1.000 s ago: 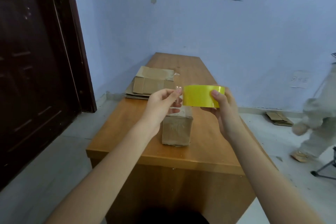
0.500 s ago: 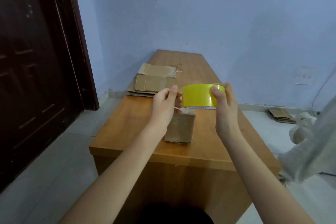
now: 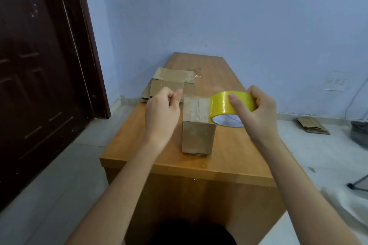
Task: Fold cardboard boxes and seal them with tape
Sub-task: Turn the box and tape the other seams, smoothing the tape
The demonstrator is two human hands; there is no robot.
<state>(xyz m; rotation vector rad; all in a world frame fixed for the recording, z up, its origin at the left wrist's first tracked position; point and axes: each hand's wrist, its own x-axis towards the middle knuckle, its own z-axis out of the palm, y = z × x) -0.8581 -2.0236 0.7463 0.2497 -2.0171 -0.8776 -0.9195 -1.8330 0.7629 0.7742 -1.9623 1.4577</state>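
A small folded cardboard box (image 3: 198, 137) stands on the wooden table (image 3: 235, 157) near its front edge, with old tape across its top. My right hand (image 3: 256, 113) grips a yellow tape roll (image 3: 225, 105) just above the box's right top edge. My left hand (image 3: 162, 111) is to the left of the box, thumb and fingers pinched together on the clear tape end pulled from the roll. The stretched tape over the box top is barely visible.
A stack of flattened cardboard boxes (image 3: 171, 83) lies farther back on the table's left side. A dark door (image 3: 39, 65) is on the left. More flat cardboard (image 3: 312, 125) lies on the floor at right, near a grey bag (image 3: 359, 133).
My hands have moved apart: the left drew the tape end leftward, the right lowered the roll to the box's right side. The person walking at the right has left the view.
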